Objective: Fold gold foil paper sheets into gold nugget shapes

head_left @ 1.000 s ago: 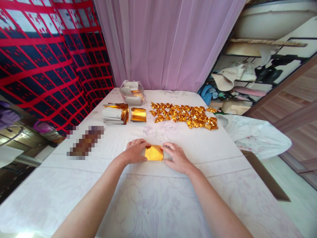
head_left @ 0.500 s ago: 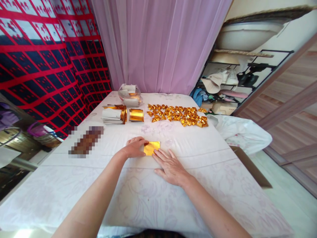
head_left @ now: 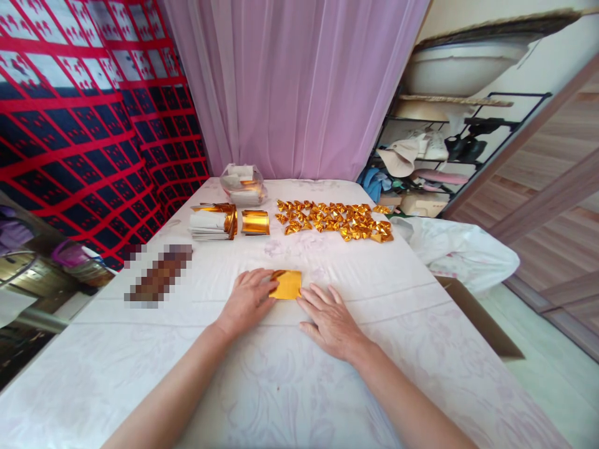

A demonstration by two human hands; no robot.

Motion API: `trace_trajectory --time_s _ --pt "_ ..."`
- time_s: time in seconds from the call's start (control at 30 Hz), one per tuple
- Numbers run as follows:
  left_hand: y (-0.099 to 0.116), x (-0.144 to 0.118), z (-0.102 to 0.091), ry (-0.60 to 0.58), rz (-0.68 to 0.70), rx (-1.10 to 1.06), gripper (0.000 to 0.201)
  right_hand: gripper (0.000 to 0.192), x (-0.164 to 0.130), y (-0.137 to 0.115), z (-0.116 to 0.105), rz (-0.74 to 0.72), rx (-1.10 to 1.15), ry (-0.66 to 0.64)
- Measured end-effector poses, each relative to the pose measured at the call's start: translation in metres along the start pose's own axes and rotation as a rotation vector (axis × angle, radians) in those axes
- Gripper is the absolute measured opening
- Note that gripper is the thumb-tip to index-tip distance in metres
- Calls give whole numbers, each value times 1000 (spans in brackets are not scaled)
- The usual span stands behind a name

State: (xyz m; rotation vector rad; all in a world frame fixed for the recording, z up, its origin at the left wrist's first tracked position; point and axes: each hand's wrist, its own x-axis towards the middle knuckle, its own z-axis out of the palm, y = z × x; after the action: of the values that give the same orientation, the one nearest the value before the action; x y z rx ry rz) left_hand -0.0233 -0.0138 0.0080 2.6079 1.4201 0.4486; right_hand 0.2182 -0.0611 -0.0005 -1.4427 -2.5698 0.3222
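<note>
A sheet of gold foil paper [head_left: 287, 285] lies flat on the cloth-covered table in front of me. On its left edge rest the fingertips of my left hand [head_left: 249, 297], palm down with fingers stretched out. My right hand [head_left: 331, 318] lies flat on the cloth with fingers spread, its fingertips at the sheet's lower right corner. Beyond the sheet stand a small stack of gold foil paper [head_left: 255, 222] and a larger stack of foil paper [head_left: 213, 223], mostly white side showing. Many folded gold foil pieces [head_left: 334, 218] lie in rows to the right of them.
A clear plastic bag [head_left: 242, 186] with more paper stands at the back of the table, before a purple curtain [head_left: 299, 87]. A pixelated brown object [head_left: 159, 274] lies at left. Right of the table are a white plastic bag [head_left: 463, 252], a cardboard box [head_left: 477, 318] and a shelf rack.
My left hand has turned flatter and its fingers now stretch over the sheet's left edge. My right hand has slid slightly right, uncovering more of the sheet. The camera view has shifted a little.
</note>
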Motion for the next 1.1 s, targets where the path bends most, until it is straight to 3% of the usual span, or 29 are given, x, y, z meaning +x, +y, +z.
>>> trace_trajectory --time_s 0.07,0.2,0.4,0.67,0.9,1.1 --pt "6 -5 3 91 74 37 21 39 3 -1 -2 -3 -9 39" --pt "13 -3 2 184 57 146 12 22 15 -3 -6 -8 -33 121" --pt "15 4 -7 46 65 211 13 10 34 -1 -10 -70 -132 149" --pt "9 17 -4 -130 120 243 25 10 54 16 -10 -168 -126 142" --pt "4 37 -4 -119 60 82 15 15 77 18 -8 -104 -14 180" --pt "-8 36 6 -128 -39 -52 10 25 78 20 2 -97 19 184"
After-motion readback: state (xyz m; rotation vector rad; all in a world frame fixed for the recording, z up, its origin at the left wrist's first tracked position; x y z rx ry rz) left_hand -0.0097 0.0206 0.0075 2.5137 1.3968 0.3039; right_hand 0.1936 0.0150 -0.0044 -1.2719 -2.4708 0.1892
